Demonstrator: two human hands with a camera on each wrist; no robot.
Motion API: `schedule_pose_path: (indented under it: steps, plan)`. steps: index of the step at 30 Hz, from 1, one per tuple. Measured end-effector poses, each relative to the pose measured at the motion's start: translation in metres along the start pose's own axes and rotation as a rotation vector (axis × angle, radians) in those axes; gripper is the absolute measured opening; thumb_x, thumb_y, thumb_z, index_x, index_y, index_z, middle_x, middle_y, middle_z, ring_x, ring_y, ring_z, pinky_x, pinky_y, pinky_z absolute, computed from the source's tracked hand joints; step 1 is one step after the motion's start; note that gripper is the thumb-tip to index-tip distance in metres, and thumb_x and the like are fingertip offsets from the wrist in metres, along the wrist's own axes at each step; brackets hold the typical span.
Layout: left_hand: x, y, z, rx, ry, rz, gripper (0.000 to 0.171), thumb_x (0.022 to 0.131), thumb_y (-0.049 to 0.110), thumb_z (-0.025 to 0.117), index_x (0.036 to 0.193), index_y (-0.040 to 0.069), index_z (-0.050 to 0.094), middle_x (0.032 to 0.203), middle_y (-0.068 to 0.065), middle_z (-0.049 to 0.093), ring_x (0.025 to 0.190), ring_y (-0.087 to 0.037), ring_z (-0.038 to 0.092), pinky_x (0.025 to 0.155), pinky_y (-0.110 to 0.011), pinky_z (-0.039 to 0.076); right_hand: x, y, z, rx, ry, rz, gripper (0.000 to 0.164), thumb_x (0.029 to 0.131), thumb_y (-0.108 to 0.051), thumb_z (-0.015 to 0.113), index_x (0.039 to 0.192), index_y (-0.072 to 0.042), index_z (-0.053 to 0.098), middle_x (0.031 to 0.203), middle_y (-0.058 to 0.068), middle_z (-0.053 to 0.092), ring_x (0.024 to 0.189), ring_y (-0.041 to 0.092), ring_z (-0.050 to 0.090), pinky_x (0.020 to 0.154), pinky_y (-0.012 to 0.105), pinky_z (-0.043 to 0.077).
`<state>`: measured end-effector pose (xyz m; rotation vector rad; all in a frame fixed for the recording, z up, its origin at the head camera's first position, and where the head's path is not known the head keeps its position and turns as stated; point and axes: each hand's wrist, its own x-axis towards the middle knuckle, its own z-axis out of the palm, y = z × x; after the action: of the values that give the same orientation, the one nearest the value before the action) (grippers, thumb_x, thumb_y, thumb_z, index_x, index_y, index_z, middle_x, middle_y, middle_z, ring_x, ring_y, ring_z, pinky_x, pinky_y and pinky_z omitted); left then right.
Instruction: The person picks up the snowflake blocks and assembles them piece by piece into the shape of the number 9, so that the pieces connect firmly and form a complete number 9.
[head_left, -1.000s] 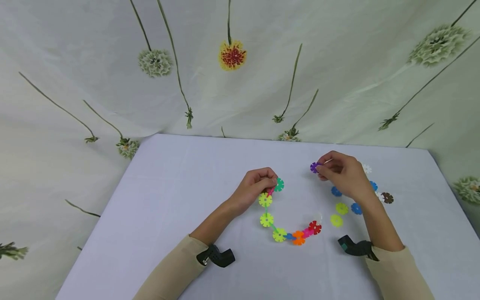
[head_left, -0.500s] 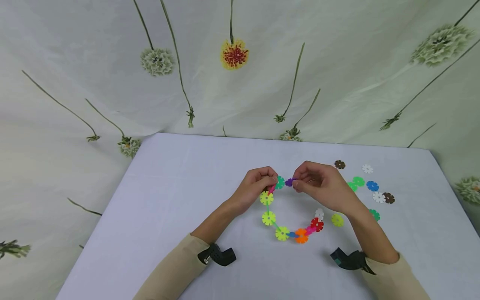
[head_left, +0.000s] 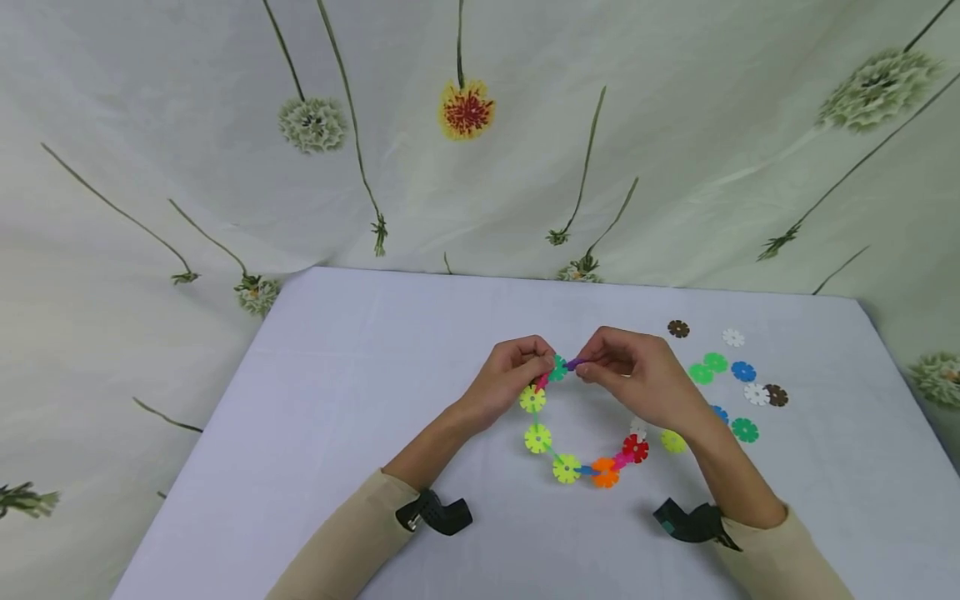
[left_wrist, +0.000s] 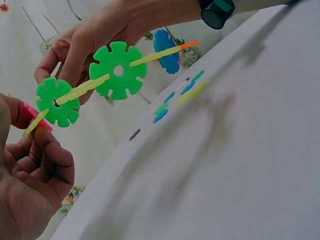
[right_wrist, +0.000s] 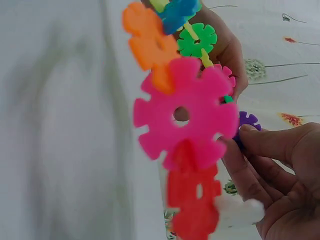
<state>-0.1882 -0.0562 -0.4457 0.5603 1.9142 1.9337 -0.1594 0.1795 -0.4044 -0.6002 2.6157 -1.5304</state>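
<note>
A chain of notched, flower-shaped interlocking discs hangs in a curve between the hands, with yellow discs, an orange disc and a red disc in it. My left hand pinches the pink disc near the chain's upper left end. Beside those fingertips is a teal disc. Between thumb and forefinger my right hand pinches a purple disc, seen nearly edge-on, its edge right at the teal one. At the chain's other end, a white disc hangs below the right hand.
Loose discs lie on the white table to the right: green, blue, white and brown among them. A yellow disc is partly behind the right wrist. Flower-printed cloth hangs behind the table.
My right hand has brought the purple disc leftward from over the loose discs to the teal disc, and turned it nearly edge-on. The left hand stays almost in place.
</note>
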Motion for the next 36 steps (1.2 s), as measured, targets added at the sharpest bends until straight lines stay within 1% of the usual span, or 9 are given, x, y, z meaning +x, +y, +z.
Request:
schedule_pose_path:
  steps: [6, 12, 16, 19, 21, 24, 29, 32, 36]
  plan:
    - [0.002, 0.0, 0.002, 0.037, -0.021, 0.02, 0.017, 0.105, 0.012, 0.055, 0.103, -0.002, 0.064, 0.074, 0.008, 0.055, 0.069, -0.008, 0.049, 0.067, -0.019, 0.045, -0.001, 0.0, -0.001, -0.038, 0.011, -0.031, 0.005, 0.096, -0.007, 0.08, 0.098, -0.011, 0.076, 0.095, 0.008, 0.08, 0.089, 0.029, 0.079, 0.084, 0.021, 0.063]
    - [0.003, -0.001, 0.003, 0.013, -0.045, 0.007, 0.017, 0.105, 0.013, 0.055, 0.102, -0.002, 0.063, 0.075, 0.007, 0.055, 0.07, -0.008, 0.05, 0.067, -0.019, 0.045, -0.002, 0.0, -0.003, -0.013, -0.006, -0.027, 0.01, 0.097, -0.01, 0.08, 0.101, -0.017, 0.076, 0.098, 0.003, 0.08, 0.091, 0.018, 0.079, 0.086, 0.021, 0.063]
    - [0.003, 0.0, 0.004, 0.031, -0.074, 0.027, 0.018, 0.106, 0.013, 0.054, 0.103, -0.002, 0.064, 0.077, 0.007, 0.056, 0.071, -0.008, 0.051, 0.069, -0.02, 0.047, -0.003, -0.001, -0.011, -0.044, -0.077, -0.027, 0.016, 0.098, -0.016, 0.079, 0.113, -0.02, 0.075, 0.11, -0.001, 0.079, 0.097, 0.01, 0.079, 0.091, 0.023, 0.063]
    - [0.004, 0.0, 0.005, 0.045, -0.077, 0.037, 0.018, 0.106, 0.013, 0.054, 0.104, -0.002, 0.064, 0.078, 0.007, 0.056, 0.071, -0.008, 0.052, 0.07, -0.02, 0.047, -0.006, 0.001, -0.028, -0.106, -0.13, -0.013, 0.026, 0.1, -0.02, 0.077, 0.125, -0.021, 0.073, 0.124, 0.002, 0.077, 0.107, 0.014, 0.079, 0.098, 0.034, 0.063]
    - [0.004, 0.0, 0.005, 0.033, -0.067, 0.027, 0.018, 0.106, 0.013, 0.054, 0.103, -0.001, 0.063, 0.077, 0.007, 0.055, 0.071, -0.008, 0.051, 0.07, -0.02, 0.047, -0.009, 0.005, -0.044, -0.185, -0.145, 0.028, 0.03, 0.102, -0.019, 0.075, 0.131, -0.018, 0.07, 0.13, 0.006, 0.075, 0.112, 0.021, 0.078, 0.101, 0.044, 0.063]
    - [0.004, -0.001, 0.004, 0.013, -0.041, 0.002, 0.017, 0.106, 0.014, 0.054, 0.102, 0.0, 0.063, 0.075, 0.007, 0.054, 0.071, -0.009, 0.049, 0.069, -0.019, 0.045, -0.015, 0.016, -0.066, -0.347, -0.164, 0.17, 0.031, 0.101, -0.015, 0.073, 0.131, -0.009, 0.067, 0.13, 0.015, 0.073, 0.114, 0.032, 0.075, 0.099, 0.055, 0.061]
    - [0.003, -0.005, 0.002, -0.002, -0.014, -0.025, 0.017, 0.106, 0.015, 0.052, 0.1, 0.002, 0.061, 0.074, 0.007, 0.051, 0.071, -0.009, 0.049, 0.07, -0.019, 0.045, -0.019, 0.04, -0.085, -0.575, -0.242, 0.438, 0.039, 0.093, -0.022, 0.08, 0.123, -0.001, 0.067, 0.117, 0.02, 0.073, 0.104, 0.036, 0.068, 0.086, 0.055, 0.06]
    - [0.003, -0.006, 0.001, -0.015, -0.004, -0.024, 0.017, 0.106, 0.015, 0.053, 0.098, 0.003, 0.061, 0.072, 0.007, 0.05, 0.07, -0.009, 0.049, 0.069, -0.02, 0.045, -0.016, 0.051, -0.084, -0.604, -0.25, 0.478, 0.039, 0.089, -0.024, 0.083, 0.117, -0.002, 0.067, 0.11, 0.017, 0.071, 0.099, 0.033, 0.065, 0.082, 0.051, 0.058]
    - [0.004, -0.006, 0.002, -0.021, -0.007, -0.019, 0.017, 0.106, 0.016, 0.053, 0.097, 0.004, 0.061, 0.072, 0.007, 0.05, 0.07, -0.01, 0.049, 0.069, -0.02, 0.045, -0.014, 0.057, -0.08, -0.596, -0.233, 0.46, 0.032, 0.088, -0.019, 0.084, 0.111, -0.003, 0.068, 0.105, 0.015, 0.07, 0.095, 0.032, 0.063, 0.079, 0.047, 0.057]
